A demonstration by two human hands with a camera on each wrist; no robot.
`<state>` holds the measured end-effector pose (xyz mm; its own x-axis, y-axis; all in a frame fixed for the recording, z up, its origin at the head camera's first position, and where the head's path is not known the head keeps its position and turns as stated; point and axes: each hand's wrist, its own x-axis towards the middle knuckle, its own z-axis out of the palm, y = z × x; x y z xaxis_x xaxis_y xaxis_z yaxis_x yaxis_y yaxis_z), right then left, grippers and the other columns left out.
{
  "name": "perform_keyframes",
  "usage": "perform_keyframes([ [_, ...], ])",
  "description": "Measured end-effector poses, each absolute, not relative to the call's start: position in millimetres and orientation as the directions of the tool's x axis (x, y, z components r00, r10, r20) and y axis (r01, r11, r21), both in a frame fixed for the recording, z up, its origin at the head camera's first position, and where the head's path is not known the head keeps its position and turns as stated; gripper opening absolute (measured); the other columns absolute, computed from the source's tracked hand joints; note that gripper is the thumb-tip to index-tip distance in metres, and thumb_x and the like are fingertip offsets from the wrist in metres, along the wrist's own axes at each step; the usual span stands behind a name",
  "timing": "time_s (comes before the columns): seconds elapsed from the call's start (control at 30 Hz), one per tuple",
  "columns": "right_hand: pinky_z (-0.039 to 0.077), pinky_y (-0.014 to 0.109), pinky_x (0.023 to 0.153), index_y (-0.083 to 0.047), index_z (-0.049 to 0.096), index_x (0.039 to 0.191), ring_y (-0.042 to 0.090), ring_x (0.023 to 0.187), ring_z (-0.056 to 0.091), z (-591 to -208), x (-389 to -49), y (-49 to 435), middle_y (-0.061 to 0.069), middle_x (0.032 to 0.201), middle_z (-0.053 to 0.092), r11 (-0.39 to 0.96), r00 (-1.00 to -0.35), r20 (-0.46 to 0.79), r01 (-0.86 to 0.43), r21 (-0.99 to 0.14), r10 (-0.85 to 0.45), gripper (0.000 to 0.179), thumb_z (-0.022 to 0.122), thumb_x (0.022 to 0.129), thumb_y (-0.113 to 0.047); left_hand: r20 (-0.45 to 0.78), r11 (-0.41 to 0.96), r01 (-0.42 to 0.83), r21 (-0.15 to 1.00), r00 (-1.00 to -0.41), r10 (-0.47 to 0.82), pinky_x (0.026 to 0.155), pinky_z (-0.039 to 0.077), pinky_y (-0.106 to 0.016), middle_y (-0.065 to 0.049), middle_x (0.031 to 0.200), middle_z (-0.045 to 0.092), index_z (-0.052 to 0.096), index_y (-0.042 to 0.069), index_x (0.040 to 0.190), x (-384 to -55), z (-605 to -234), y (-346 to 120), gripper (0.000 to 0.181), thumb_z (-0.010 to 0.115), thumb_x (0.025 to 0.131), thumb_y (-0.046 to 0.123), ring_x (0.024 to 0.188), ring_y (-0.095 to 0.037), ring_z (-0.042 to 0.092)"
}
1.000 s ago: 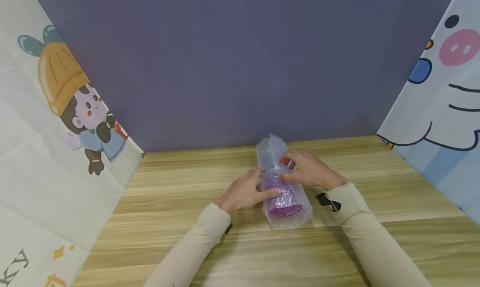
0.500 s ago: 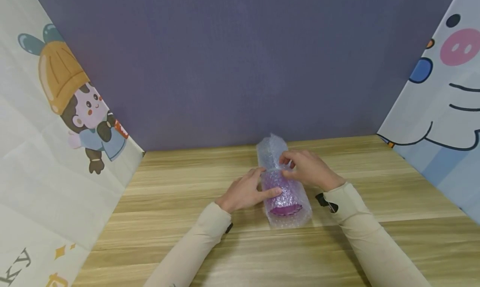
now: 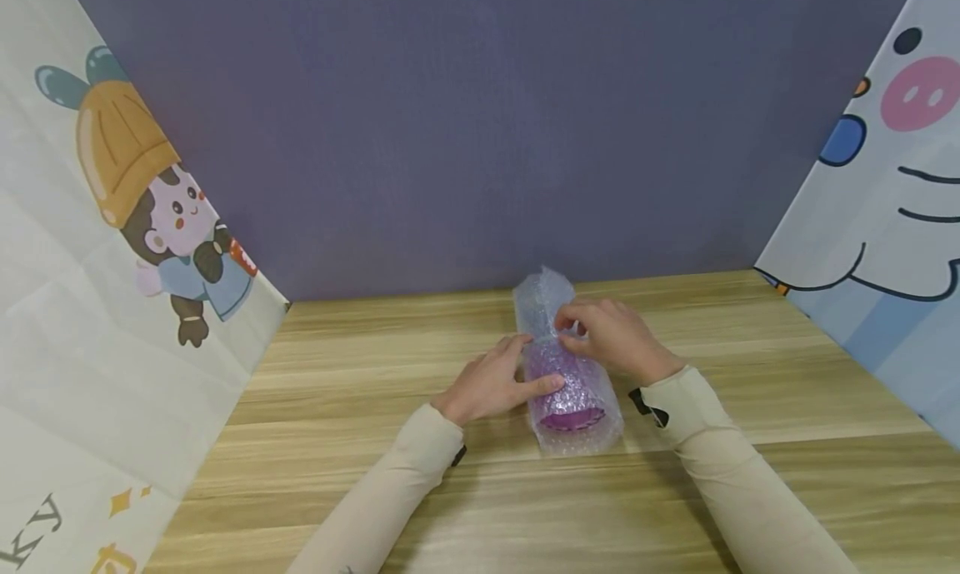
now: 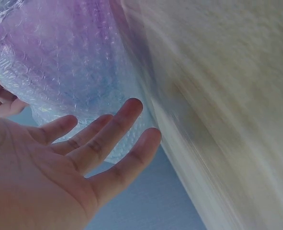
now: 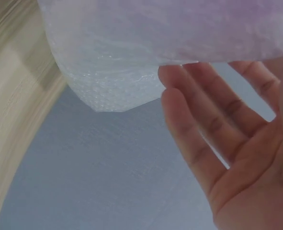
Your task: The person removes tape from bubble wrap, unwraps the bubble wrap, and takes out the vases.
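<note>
A roll of bubble wrap (image 3: 546, 295) lies lengthwise on the table, its far end near the back wall. Inside its near half shows a purple hollow, tube-shaped object (image 3: 572, 421) with a dark-edged round opening facing me. My left hand (image 3: 491, 382) rests against the roll's left side, thumb laid across the top and fingers extended. My right hand (image 3: 611, 334) is over the roll's middle, thumb and index finger pinching at the wrap's edge there. In the right wrist view its other fingers (image 5: 194, 139) are loosely extended beside the wrap (image 5: 112, 86).
The wood-grain table (image 3: 360, 349) runs back to a dark blue-grey wall panel (image 3: 480, 141). Side panels with cartoon prints stand at left (image 3: 60, 307) and right (image 3: 900, 249). Dark straps show at both cuffs.
My right hand has moved slightly left over the roll, its thumb and index fingertip drawing closer together. The left hand and the roll have stayed almost still.
</note>
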<state>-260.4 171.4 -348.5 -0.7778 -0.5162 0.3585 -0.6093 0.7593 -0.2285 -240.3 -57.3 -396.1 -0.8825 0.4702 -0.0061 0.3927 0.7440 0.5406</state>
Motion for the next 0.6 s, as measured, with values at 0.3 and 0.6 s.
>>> perform_keyframes([
  [0.3, 0.059, 0.037, 0.07, -0.016, 0.077, 0.094, 0.02, 0.08, 0.071, -350.7, -261.1, 170.7, -0.001, 0.093, 0.075, 0.756, -0.745, 0.395, -0.634, -0.165, -0.538, 0.007, 0.08, 0.088, -0.019, 0.005, 0.738, 0.404, 0.54, -0.879, 0.477, 0.102, 0.054, -0.048, -0.01, 0.162, 0.04, 0.026, 0.019, 0.162, -241.2, -397.2, -57.4, 0.109, 0.043, 0.083, 0.091, 0.105, -0.018, 0.068],
  [0.6, 0.059, 0.036, 0.068, -0.016, 0.078, 0.094, 0.019, 0.078, 0.071, -353.0, -262.6, 171.4, -0.001, 0.091, 0.074, 0.755, -0.732, 0.412, -0.64, -0.141, -0.543, 0.007, 0.08, 0.089, -0.019, 0.006, 0.732, 0.407, 0.546, -0.876, 0.482, 0.098, 0.056, -0.046, -0.009, 0.155, 0.047, 0.026, 0.018, 0.162, -242.7, -397.8, -56.0, 0.107, 0.043, 0.084, 0.09, 0.094, -0.012, 0.067],
])
